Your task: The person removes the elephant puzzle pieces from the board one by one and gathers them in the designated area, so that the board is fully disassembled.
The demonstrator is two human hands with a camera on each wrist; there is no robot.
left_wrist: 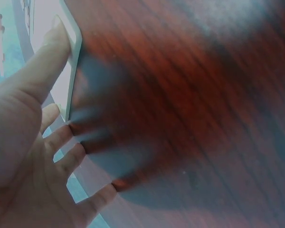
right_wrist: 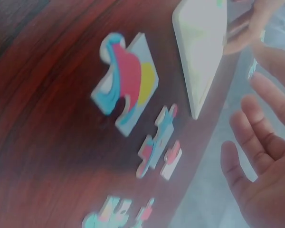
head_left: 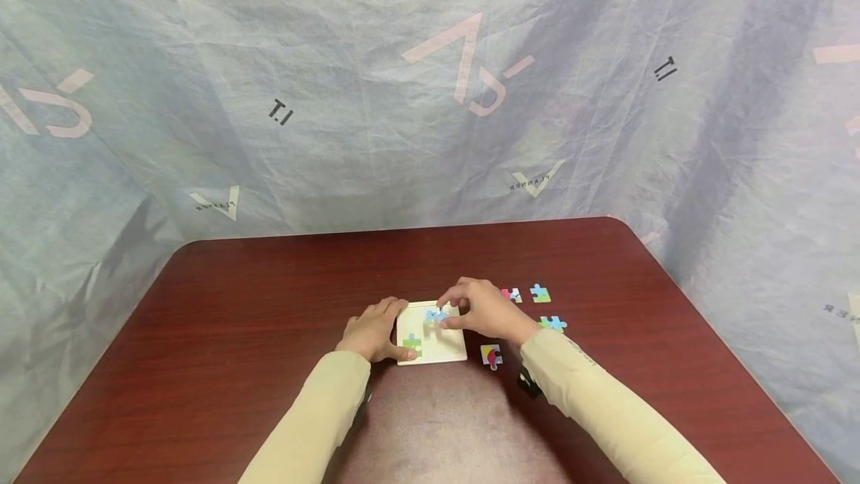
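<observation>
A shallow cream puzzle tray lies on the table, with a green puzzle piece in its near left corner. My left hand is at the tray's left side, its thumb resting on the near corner beside that piece. In the left wrist view the left hand's fingers spread fairly straight past the tray edge. Over the tray's far right part, my right hand pinches a light-blue puzzle piece between thumb and forefinger. The right wrist view barely shows the pinched piece.
Right of the tray lie loose puzzle pieces: a red and yellow one near the right forearm, a blue and green one, another farther back, and pink ones partly behind the right hand. A grey curtain hangs behind the red-brown table.
</observation>
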